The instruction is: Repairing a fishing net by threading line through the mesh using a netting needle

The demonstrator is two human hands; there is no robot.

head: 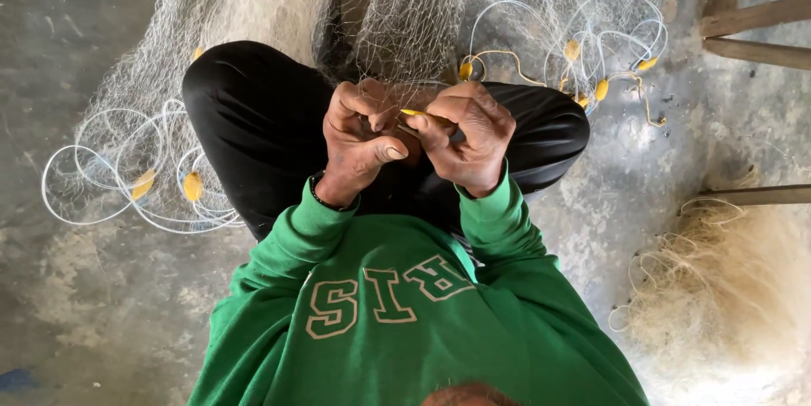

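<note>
My left hand (pixel 359 144) and my right hand (pixel 469 140) meet just above my lap, both pinching the fine whitish fishing net (pixel 405 26) that runs away from me over my knees. A thin yellow netting needle (pixel 414 113) pokes out between the fingertips and is gripped by my right hand. My left hand's fingers are curled tight on the mesh beside it. I wear a green sweatshirt (pixel 397 305) and black trousers (pixel 253 119).
Coils of white line with small yellow floats lie on the concrete floor at the left (pixel 144 178) and at the upper right (pixel 591 59). A heap of pale net (pixel 726 288) sits at the right, below wooden bars (pixel 752 30).
</note>
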